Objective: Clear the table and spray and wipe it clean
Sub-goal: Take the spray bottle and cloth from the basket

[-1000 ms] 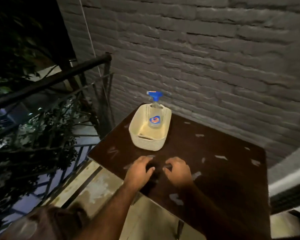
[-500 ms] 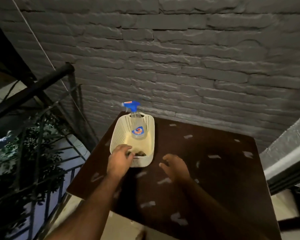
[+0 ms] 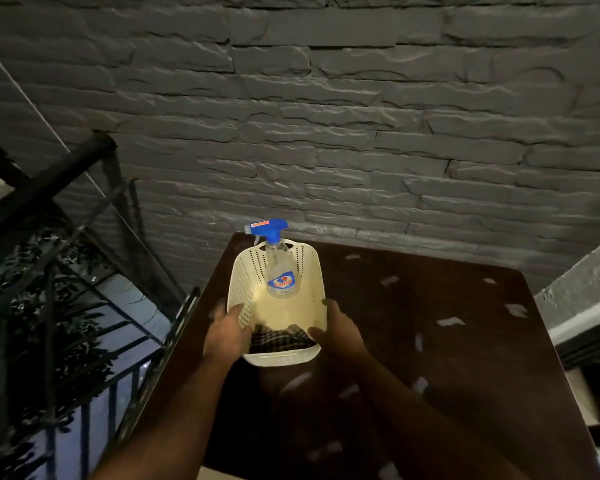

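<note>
Fingers — left hand (image 3: pixel 226 336) and right hand (image 3: pixel 340 332) curled on basket (image 3: pixel 278 356) sides | cloth (image 3: pixel 278 340) inside

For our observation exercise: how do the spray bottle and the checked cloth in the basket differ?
The spray bottle stands upright at the basket's far end; the checked cloth lies crumpled at the near end. The bottle is clear with a blue trigger head; the cloth is dark and patterned. Both sit inside the cream basket.
</note>
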